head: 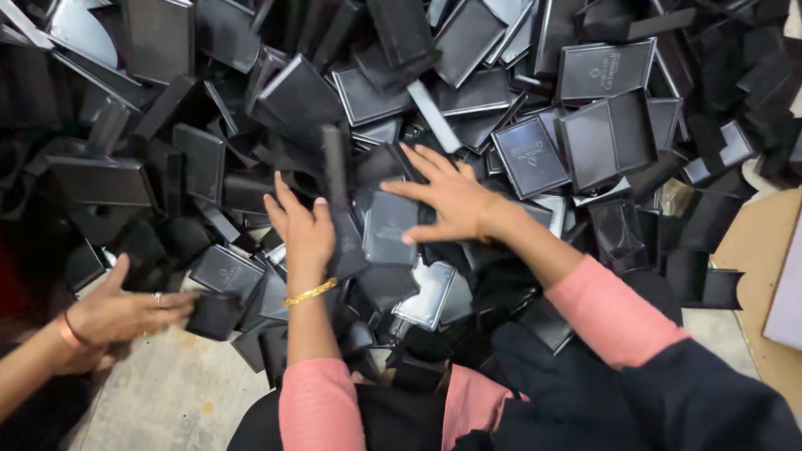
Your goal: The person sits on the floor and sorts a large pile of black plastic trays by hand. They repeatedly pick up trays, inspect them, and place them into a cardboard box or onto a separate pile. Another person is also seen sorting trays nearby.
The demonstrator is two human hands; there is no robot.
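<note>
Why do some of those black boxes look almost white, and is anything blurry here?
Head view: glare from overhead light whitens glossy lids, such as the shiny lid below the right hand; the pile of black boxes is otherwise dark, detail lost in shadow; the left hand looks slightly soft; frame edges bend a little.

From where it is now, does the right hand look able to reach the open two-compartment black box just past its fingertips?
Probably yes. The right hand lies flat and empty on the pile, and the open black box sits on top, uncovered, with only loose box parts between.
</note>
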